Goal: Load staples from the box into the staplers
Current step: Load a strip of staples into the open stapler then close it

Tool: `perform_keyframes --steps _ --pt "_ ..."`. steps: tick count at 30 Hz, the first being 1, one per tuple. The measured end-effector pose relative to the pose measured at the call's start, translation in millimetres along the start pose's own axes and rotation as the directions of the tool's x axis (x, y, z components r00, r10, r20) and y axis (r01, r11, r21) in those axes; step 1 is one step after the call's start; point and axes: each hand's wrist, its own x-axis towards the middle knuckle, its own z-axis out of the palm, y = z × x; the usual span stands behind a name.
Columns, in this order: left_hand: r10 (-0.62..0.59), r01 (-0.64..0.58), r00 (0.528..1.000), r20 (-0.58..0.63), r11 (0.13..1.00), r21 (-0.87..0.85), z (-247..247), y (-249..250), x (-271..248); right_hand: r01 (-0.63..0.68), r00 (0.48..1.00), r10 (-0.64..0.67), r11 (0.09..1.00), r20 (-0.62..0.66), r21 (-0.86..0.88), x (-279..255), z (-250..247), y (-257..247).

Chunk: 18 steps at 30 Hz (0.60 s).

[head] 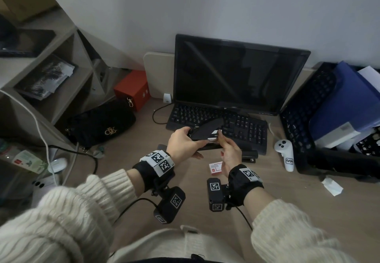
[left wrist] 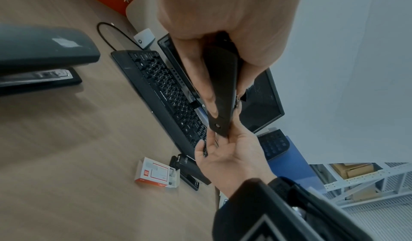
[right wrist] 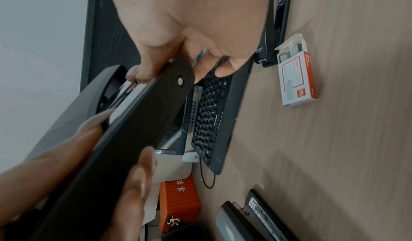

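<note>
A black stapler (head: 206, 131) is held in the air above the keyboard (head: 242, 128), the left hand (head: 184, 142) wrapped round its rear and the right hand (head: 230, 151) pinching its front end. Only the wrist views show the staple box (left wrist: 157, 173) lying open on the bench (left wrist: 67, 156) beside a small stapler (left wrist: 189, 171), and a grey stapler (left wrist: 42, 50) nearer the left edge.

Cream ribbed sleeves (head: 98, 197), black tagged wristbands (head: 156, 166).

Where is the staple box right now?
In the head view the staple box lies open on the desk, just below the right hand and beside a small black stapler in front of the keyboard.
</note>
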Motion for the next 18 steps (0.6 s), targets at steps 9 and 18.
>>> perform_keyframes --steps 9,18 --pt "-0.015 0.015 1.0 -0.006 0.999 -0.045 -1.5 4.0 -0.6 -0.003 1.0 0.003 0.999 -0.003 0.035 3.8 2.4 -2.1" --pt "-0.029 0.028 0.999 -0.018 0.996 -0.087 -2.9 3.8 -0.9 0.068 0.997 -0.068 0.998 -0.03 -0.002 8.0 4.9 -1.1"
